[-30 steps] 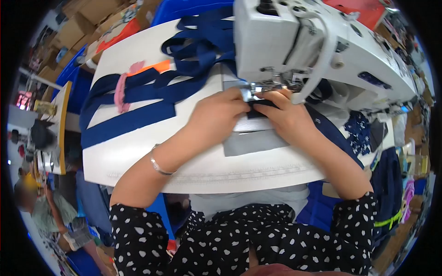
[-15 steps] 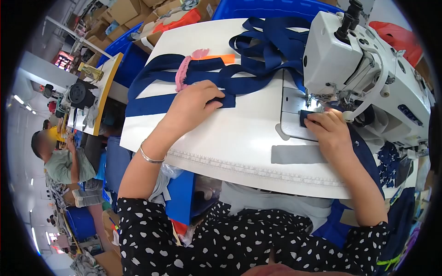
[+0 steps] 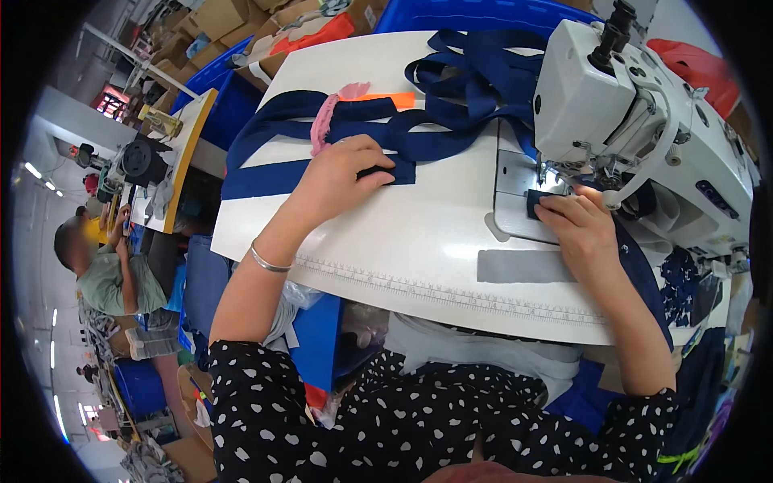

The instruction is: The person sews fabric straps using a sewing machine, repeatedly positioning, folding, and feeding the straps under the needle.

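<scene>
My left hand [image 3: 341,179] rests on the white table with fingers curled and thumb drawn in, closed on a navy fabric strip [image 3: 262,180] near its cut end. Beside that hand a pink fabric scrap [image 3: 323,122] lies across the navy band. More navy band [image 3: 475,88] is heaped in loops up to the sewing machine [image 3: 584,88]. At the needle plate [image 3: 515,181], my right hand [image 3: 584,233] pinches a small folded navy fabric end [image 3: 535,203] close under the needle. Its fingertips partly hide the fabric.
A grey fabric strip [image 3: 522,266] lies near the printed ruler [image 3: 451,299] along the table's front edge. An orange strip [image 3: 394,101] is by the navy band. Blue bins [image 3: 475,14] stand behind. To the left, a person [image 3: 121,278] sits at another machine table.
The view has shifted very slightly. Both my hands stay in nearly the same places on the navy fabric. At the left, the seated person's hand has moved up.
</scene>
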`<state>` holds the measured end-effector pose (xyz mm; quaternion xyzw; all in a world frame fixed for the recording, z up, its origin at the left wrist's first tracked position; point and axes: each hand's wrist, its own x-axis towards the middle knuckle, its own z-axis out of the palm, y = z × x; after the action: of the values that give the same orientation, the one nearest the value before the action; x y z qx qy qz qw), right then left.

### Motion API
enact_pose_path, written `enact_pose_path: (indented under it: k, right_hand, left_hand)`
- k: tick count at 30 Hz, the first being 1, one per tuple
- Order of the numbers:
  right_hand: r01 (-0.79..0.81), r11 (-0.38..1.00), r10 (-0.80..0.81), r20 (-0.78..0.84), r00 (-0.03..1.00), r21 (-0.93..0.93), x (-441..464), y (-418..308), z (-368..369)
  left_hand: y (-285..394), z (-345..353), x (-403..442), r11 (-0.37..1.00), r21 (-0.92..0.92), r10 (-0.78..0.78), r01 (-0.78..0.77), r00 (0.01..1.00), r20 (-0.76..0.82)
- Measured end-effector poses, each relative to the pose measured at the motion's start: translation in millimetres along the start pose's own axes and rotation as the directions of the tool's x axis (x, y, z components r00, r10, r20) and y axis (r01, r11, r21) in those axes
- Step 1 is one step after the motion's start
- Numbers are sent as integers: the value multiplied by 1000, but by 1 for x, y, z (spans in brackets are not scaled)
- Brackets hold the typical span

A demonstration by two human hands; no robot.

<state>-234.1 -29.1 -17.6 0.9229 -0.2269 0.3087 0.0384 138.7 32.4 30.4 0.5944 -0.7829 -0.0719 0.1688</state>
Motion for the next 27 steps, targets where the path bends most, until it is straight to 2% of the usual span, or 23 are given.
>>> enact_pose_path:
  k: [2, 6, 9, 11, 12, 14, 15, 17, 20, 21, 23, 27]
  right_hand:
    - [-4, 1000, 4, 2, 1000, 0, -1, 0, 0]
    - [-17, 1000, 17, 11, 1000, 2, -1, 0, 1]
    - [-22, 1000, 22, 15, 1000, 8, -3, 1, 1]
    - [-52, 998, 52, 37, 998, 23, -1, -2, 0]
    - [-82, 996, 80, 66, 995, 37, -3, -3, -3]
    - [-81, 997, 80, 99, 992, 11, -6, -2, -5]
    - [-86, 996, 86, 99, 991, 3, -5, -2, -7]
    - [-97, 995, 98, 102, 990, -12, -4, -4, -6]
    - [-110, 994, 110, 40, 993, 16, -2, -3, -4]
    - [-119, 992, 118, 41, 992, 34, -2, -3, -5]
    - [-104, 994, 104, 14, 994, 34, 0, -2, -4]
    - [-69, 997, 71, -58, 996, 35, -2, 1, 3]
  left_hand:
    - [-3, -2, 1, 992, -104, -67, 71, 997, 36]
    - [-3, 0, 2, 987, -141, -78, 80, 997, 24]
    - [7, -1, -3, 981, -118, -155, 156, 988, 14]
    - [23, -1, -6, 988, 70, -123, 136, 979, -160]
    - [35, 2, -8, 993, 51, -97, 105, 984, -149]
    - [57, 7, -9, 970, 234, 29, 58, 935, -353]
    - [65, 8, -2, 975, 219, 45, 34, 937, -346]
    - [83, 15, 9, 930, 263, 345, -256, 855, -387]
    - [97, 39, 31, 891, 89, 448, -444, 835, -318]
    - [101, 49, 40, 888, 86, 454, -452, 831, -320]
    - [106, 69, 55, 862, -110, 452, -495, 848, -278]
    - [109, 87, 64, 847, -187, 449, -497, 858, -249]
